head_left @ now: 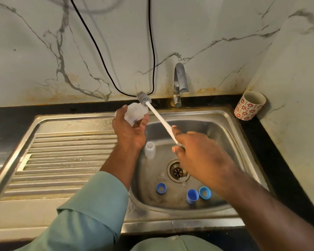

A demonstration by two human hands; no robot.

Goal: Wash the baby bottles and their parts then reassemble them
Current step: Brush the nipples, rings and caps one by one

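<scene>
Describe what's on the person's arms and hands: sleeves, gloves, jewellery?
Both hands are bare: no gloves, rings or watch visible on the left hand or the right hand. The left arm wears a muted green long sleeve with a loose cuff pushed partway up the forearm. The right forearm is uncovered; no sleeve shows on it.
</scene>
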